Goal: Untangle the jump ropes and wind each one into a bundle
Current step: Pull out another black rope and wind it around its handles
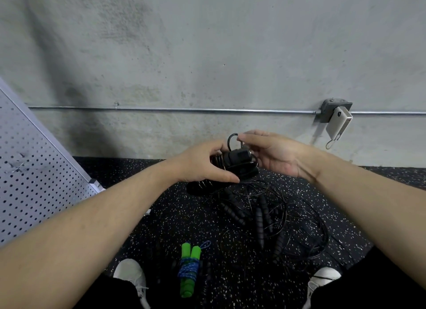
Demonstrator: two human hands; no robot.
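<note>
Looking down from head height: a person crouches over a speckled black floor (175, 216) facing a grey concrete wall (207, 55).
Far left: a pale perforated panel (34, 170) leans at an angle, its foot on the floor.
Left hand (202, 163): its grip is curled round the left side of a black rope bundle (239, 163), thumb underneath, fingers over the top.
Bundle position: it sits between the two hands, raised above the floor, with the handles lying sideways and cord wrapped round them.
Right hand (274, 154): thumb and forefinger pinch a small cord loop (232, 139) that stands up just above the bundle; the other fingers are loosely spread beside it.
Below the hands: a loose tangle of black ropes (272, 216) with ribbed handles sprawls on the floor.
Lower centre: a green-handled rope (190, 267) lies already wound with blue cord, just left of the tangle.
Bottom corners: two white shoes (131, 274) show, one each side.
Right, on the wall: a metal conduit (184, 110) runs to a junction box (332, 110) holding a pale power bank (338, 123).
</note>
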